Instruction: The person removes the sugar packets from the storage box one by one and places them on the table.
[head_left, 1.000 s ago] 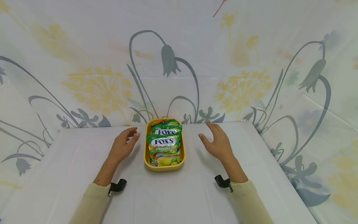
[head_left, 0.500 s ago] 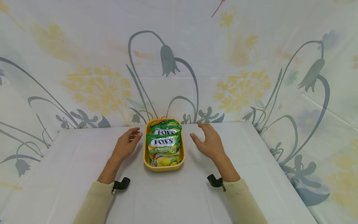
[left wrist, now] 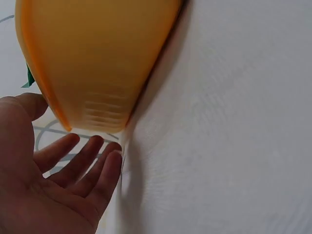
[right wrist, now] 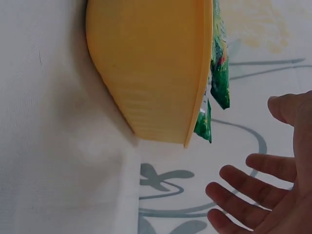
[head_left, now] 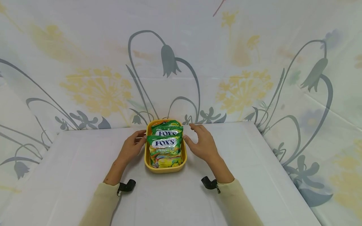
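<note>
A yellow plastic basket point(head_left: 165, 170) stands at the back middle of the table. Several green candy bags are stacked inside, the front bag point(head_left: 165, 153) reading "FOX'S Spring Tea". My left hand point(head_left: 131, 147) is at the basket's left side, fingers loosely bent; in the left wrist view its thumb point(left wrist: 35, 105) meets the rim, or nearly so, and the other fingers are apart from the wall. On the right side, my right hand point(head_left: 203, 146) is held with its fingers spread. The right wrist view shows a gap between its thumb point(right wrist: 282, 108) and the basket point(right wrist: 146, 63).
A white cloth covers the table point(head_left: 167, 201). Directly behind the basket rises a flower-printed backdrop point(head_left: 181, 94), which also runs along both sides. Black wrist cameras point(head_left: 127, 185) stick out inward from both wrists.
Both hands have moved inward to the basket, the right hand travelling left and the left hand a little right. The basket and candy bags have not moved.
</note>
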`<state>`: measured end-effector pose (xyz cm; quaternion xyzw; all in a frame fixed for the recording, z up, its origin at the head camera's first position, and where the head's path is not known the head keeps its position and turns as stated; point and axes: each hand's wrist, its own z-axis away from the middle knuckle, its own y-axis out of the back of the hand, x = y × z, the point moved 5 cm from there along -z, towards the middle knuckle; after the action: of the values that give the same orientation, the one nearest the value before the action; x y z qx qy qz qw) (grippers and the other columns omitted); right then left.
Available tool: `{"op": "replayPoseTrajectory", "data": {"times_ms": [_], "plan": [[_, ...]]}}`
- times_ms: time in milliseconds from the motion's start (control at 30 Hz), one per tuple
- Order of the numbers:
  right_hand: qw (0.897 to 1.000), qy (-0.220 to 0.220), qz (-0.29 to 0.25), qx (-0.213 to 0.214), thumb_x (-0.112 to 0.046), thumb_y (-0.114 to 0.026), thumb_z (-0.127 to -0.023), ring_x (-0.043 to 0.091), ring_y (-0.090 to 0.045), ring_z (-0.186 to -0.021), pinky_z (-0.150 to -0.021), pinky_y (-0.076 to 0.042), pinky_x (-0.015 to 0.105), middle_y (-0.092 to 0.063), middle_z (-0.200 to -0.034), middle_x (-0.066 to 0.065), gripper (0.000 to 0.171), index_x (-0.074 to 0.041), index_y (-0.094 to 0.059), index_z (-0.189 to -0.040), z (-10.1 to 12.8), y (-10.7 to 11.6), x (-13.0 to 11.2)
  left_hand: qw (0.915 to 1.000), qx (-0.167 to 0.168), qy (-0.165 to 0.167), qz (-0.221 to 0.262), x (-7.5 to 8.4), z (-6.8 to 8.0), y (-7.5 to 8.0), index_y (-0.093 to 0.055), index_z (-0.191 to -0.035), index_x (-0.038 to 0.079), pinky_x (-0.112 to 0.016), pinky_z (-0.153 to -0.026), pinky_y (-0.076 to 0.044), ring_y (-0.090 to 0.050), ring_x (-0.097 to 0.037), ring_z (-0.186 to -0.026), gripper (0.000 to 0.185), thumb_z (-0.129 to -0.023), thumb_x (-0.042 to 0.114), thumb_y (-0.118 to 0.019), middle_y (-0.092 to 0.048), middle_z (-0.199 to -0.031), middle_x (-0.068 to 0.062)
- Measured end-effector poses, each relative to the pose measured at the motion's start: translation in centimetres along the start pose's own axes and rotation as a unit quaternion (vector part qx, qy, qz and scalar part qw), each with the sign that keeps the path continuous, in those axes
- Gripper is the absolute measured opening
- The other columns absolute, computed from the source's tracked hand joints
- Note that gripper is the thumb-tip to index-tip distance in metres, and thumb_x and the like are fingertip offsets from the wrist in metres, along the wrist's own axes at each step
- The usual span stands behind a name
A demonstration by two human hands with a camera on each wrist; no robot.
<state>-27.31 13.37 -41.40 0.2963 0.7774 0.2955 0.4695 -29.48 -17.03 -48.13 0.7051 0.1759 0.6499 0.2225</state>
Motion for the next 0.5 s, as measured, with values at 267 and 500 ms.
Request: {"op": "replayPoseTrajectory", "data": {"times_ms": [267,500], "plan": [[1.000,0.000,-0.027,-0.012,-0.031,-0.071,-0.102,0.029,-0.065,-0.123,-0.106,-0.056,0.048,-0.068,-0.133,0.010,0.050,-0.006,-0.064,-0.144,0.0,-0.6,-0.9,0.9983,-0.018,-0.020,0.052,-0.4,-0.1,-0.5,-0.044,-0.159,0.003,-0.049,-0.106,-0.057,-0.060,-0.040,-0.135,0.054,-0.114,0.030,-0.049,-0.051,-0.157,-0.022],[0.998,0.008,-0.049,-0.037,-0.028,-0.073,-0.102,0.027,-0.066,-0.110,-0.093,-0.061,0.041,-0.069,-0.124,0.013,0.049,-0.003,-0.063,-0.142,0.3,-1.7,-1.4,0.9957,-0.015,-0.024,0.088,-0.7,-0.2,-0.7,-0.046,-0.159,0.003,-0.046,-0.105,-0.057,-0.059,-0.038,-0.136,0.052,-0.114,0.028,-0.050,-0.050,-0.159,-0.019]]}}
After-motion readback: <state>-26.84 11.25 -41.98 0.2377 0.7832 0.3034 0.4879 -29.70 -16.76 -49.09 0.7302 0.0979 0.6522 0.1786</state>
